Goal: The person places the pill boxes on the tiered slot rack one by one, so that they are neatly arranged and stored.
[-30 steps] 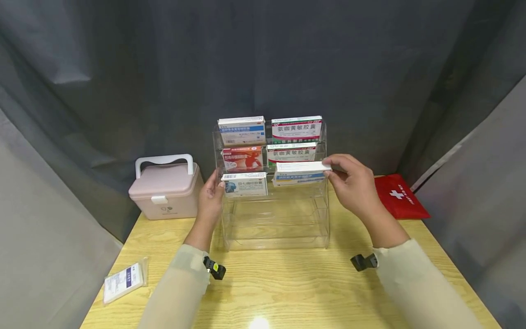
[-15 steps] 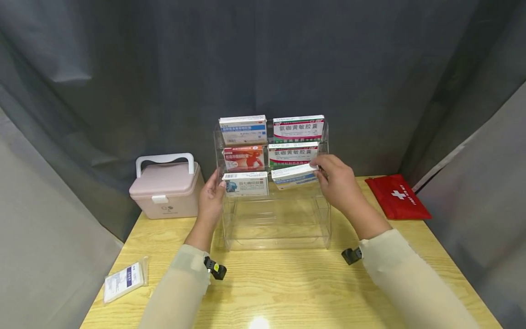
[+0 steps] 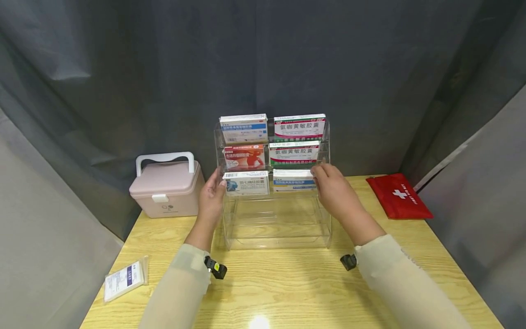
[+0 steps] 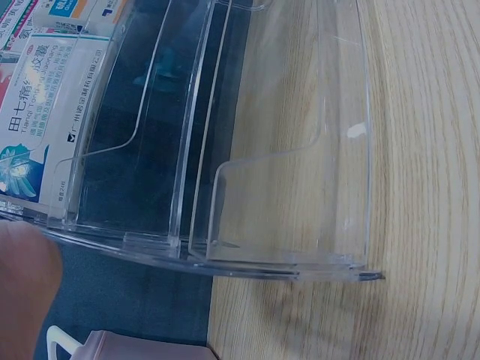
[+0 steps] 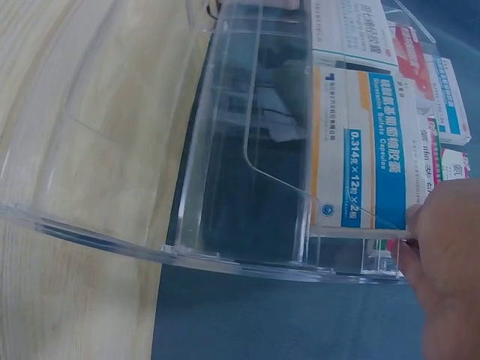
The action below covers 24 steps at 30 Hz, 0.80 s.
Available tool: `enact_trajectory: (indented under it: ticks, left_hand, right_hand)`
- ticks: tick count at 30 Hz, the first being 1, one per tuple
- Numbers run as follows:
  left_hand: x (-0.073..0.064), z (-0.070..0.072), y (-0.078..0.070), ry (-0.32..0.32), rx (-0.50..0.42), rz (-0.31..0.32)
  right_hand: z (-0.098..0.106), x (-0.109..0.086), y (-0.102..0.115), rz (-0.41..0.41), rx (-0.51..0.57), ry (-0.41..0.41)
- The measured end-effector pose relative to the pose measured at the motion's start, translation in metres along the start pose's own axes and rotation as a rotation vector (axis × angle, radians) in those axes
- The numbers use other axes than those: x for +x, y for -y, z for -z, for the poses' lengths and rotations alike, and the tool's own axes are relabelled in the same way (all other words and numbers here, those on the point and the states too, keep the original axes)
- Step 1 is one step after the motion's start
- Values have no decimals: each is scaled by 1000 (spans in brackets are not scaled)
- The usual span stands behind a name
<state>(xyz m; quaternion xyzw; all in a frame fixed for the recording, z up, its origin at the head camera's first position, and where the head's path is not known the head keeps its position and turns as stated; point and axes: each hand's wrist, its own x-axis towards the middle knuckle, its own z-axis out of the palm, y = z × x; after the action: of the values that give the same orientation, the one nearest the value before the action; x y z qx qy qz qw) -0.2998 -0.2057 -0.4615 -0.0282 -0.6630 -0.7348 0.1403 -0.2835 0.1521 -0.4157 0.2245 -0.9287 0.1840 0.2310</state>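
A clear acrylic display rack (image 3: pixel 277 242) with stepped shelves stands on the table. My right hand (image 3: pixel 339 192) pinches the right end of a white, blue and yellow medicine box (image 5: pixel 360 150), which sits level in the third shelf down. Left of it on that shelf is a white-and-teal medicine box (image 3: pixel 247 185). My left hand (image 3: pixel 210 201) grips the rack's left side, its thumb right by that box's end. On the two shelves above are another blue-and-white box (image 3: pixel 244 130), a red box (image 3: pixel 245 157) and two white boxes with green and red bands (image 3: pixel 299 129).
A pink lidded case (image 3: pixel 166 189) with a white handle stands left of the rack. A red first aid pouch (image 3: pixel 398 196) lies to the right. At the table's left edge lies a bagged white packet (image 3: pixel 123 282). A dark curtain (image 3: pixel 263 55) hangs behind.
My right hand has moved left with the blue-and-yellow medicine box, lowering it from above the shelf, through a tilt, to level in the shelf. My left hand has stayed at the rack's side.
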Motion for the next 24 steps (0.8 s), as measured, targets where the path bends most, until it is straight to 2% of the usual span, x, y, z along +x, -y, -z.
enact_trajectory:
  ticks: [8,12,15,19,22,24]
  left_hand:
    - [0,0,0,4,11,19]
    - [3,0,1,6,12,19]
    - [4,1,2,9,19,17]
    - [2,2,5,7,34,22]
    - [1,4,6,9,54,13]
    - [1,5,7,7,100,0]
  right_hand:
    - [-6,-5,-1,56,-28,-61]
    - [-7,-5,-2,47,-13,-67]
    - [-7,-8,-2,-9,32,-25]
    - [-8,-19,-3,-129,124,0]
    - [-11,-29,-9,-180,190,-74]
    - [-12,-36,-16,-194,213,-130]
